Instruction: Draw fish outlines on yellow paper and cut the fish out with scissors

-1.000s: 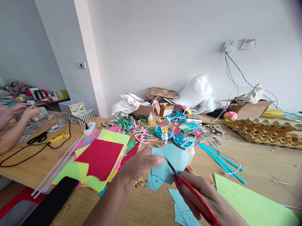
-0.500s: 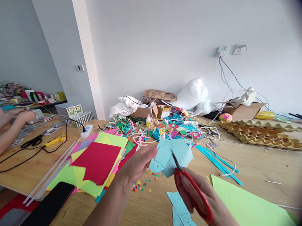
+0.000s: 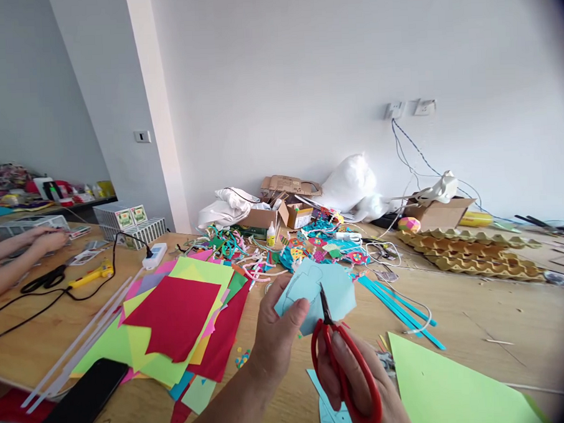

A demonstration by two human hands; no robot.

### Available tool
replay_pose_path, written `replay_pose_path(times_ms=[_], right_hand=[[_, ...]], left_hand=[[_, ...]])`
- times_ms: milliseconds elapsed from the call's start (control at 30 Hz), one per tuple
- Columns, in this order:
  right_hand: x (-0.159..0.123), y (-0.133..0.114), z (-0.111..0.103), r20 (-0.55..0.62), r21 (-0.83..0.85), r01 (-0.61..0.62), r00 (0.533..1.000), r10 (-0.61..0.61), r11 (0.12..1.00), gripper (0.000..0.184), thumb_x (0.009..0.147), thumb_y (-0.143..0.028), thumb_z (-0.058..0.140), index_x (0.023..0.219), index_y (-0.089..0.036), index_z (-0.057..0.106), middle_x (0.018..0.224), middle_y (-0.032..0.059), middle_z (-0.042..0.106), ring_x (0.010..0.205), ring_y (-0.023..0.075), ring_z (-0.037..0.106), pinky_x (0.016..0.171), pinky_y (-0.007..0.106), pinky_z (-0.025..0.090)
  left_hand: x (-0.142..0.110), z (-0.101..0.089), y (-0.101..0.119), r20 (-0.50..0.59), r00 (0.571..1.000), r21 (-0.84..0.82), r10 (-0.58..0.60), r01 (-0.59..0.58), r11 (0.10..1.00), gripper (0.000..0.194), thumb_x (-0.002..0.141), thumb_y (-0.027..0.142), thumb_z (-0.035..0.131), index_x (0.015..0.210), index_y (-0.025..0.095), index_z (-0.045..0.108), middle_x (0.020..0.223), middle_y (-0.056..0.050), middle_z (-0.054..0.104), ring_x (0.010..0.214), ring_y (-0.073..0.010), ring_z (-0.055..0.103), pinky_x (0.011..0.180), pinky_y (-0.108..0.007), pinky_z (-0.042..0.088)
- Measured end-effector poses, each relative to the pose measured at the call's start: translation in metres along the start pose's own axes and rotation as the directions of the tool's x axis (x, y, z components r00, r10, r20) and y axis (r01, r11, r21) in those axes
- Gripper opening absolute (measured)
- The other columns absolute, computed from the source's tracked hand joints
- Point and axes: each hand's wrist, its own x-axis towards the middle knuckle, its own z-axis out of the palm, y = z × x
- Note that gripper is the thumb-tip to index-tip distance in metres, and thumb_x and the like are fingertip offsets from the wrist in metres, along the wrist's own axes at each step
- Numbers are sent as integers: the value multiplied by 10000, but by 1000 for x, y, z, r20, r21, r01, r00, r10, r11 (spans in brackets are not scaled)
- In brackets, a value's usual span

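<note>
My left hand (image 3: 278,333) pinches a light blue paper piece (image 3: 320,291) with a pencilled outline, holding it up over the wooden table (image 3: 501,314). My right hand (image 3: 359,383) grips red-handled scissors (image 3: 337,352), whose dark blades point up into the lower edge of the blue paper. Under my right hand lies another blue paper scrap (image 3: 325,409) with drawn lines.
A stack of coloured paper sheets (image 3: 174,319) lies to the left, a light green sheet (image 3: 453,391) at lower right. A black phone (image 3: 78,407), white sticks (image 3: 77,345), teal strips (image 3: 398,303), egg trays (image 3: 480,253) and craft clutter surround. Another person's hands (image 3: 35,241) work at far left.
My left hand has turned the blue paper and drawn it nearer. The scissors swung from slanted to nearly upright. The view shifted right.
</note>
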Motion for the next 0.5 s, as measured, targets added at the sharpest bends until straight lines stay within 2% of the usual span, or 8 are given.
replay_pose_path(times_ms=[67, 167, 233, 367, 500], right_hand=[[0, 3, 2, 5, 27, 8, 1000, -8, 1000, 468, 819, -635, 460, 591, -226, 482, 442, -37, 453, 441, 126, 395, 516, 254, 406], [0, 5, 5, 30, 69, 40, 999, -42, 997, 509, 854, -590, 440, 505, -220, 428, 433, -33, 445, 435, 115, 381, 494, 242, 379], [0, 4, 7, -4, 83, 57, 998, -57, 995, 488, 838, -596, 467, 522, -224, 458, 425, -36, 448, 436, 121, 386, 506, 247, 389], [0, 0, 10, -74, 78, 27, 997, -21, 997, 434, 794, -624, 514, 612, -231, 498, 417, -55, 417, 418, 125, 356, 442, 247, 344], [0, -1, 10, -84, 19, 26, 996, -24, 999, 437, 824, -621, 469, 643, -224, 457, 437, -62, 419, 411, 103, 342, 399, 230, 265]], left_hand=[[0, -2, -5, 0, 996, -45, 87, -87, 995, 374, 751, 483, 642, 1010, 214, 613, 894, -23, 637, 794, -183, 571, 713, -272, 460], [-1, 0, -8, 77, 981, -19, 179, -178, 984, 458, 711, 482, 682, 1071, 219, 575, 940, -35, 623, 822, -198, 582, 730, -285, 473], [-1, 2, -8, 78, 974, 84, 212, -219, 972, 443, 720, 427, 692, 1087, 219, 556, 991, -46, 605, 869, -203, 583, 778, -293, 473], [3, 2, -3, -14, 971, 313, 238, -222, 924, 234, 815, 319, 589, 1010, 198, 545, 1020, -64, 562, 921, -199, 567, 838, -311, 457], [10, -4, 6, -1, 948, 473, 319, -280, 835, 253, 753, 239, 631, 984, 194, 537, 1027, -69, 547, 982, -213, 540, 878, -326, 433]])
